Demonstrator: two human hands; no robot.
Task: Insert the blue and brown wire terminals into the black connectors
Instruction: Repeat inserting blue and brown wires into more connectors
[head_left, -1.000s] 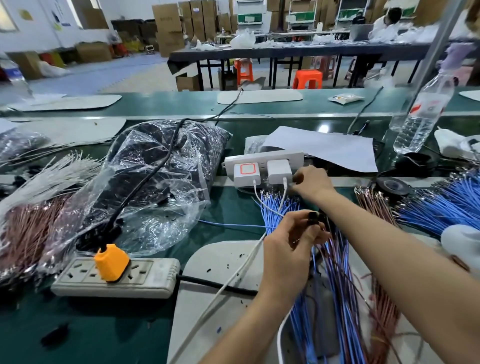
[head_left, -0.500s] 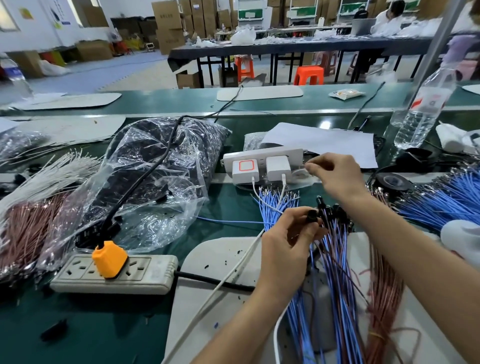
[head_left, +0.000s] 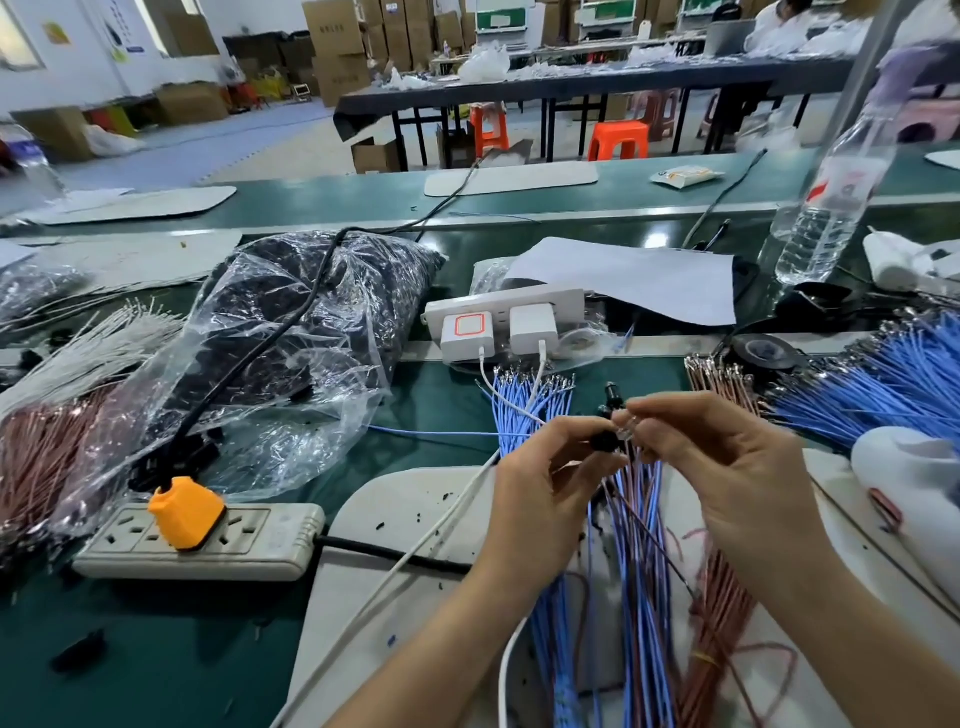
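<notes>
- Misalignment worried me most: my left hand (head_left: 540, 499) pinched the small black plastic connector (head_left: 605, 441) between thumb and forefinger. My right hand (head_left: 727, 467) pinched a metal terminal (head_left: 626, 430) right against it. That meeting point was blurred, so I could not tell whether the terminal had entered a cavity.
- A tilted push, I judged, could have bent the terminal or left it unlatched.
- Colour was uncertain: a thin brown insulated wire (head_left: 649, 540) trailed down from below my fingertips, and I took it for the one in hand. Blue strands crossed just behind it, so a wrong-cavity insertion seemed possible.
- The connector sat only at my left fingertips. Had it slipped, it would have dropped into the bundle of blue insulated wires (head_left: 644, 613) lying beneath both hands.
- The trailing wire ran down towards the bundle of brown wires (head_left: 711, 639) under my right wrist, where a snag could have tugged the terminal back out.
- The white charging cable (head_left: 415, 551) passed near my left wrist and might have caught the forearm.
</notes>
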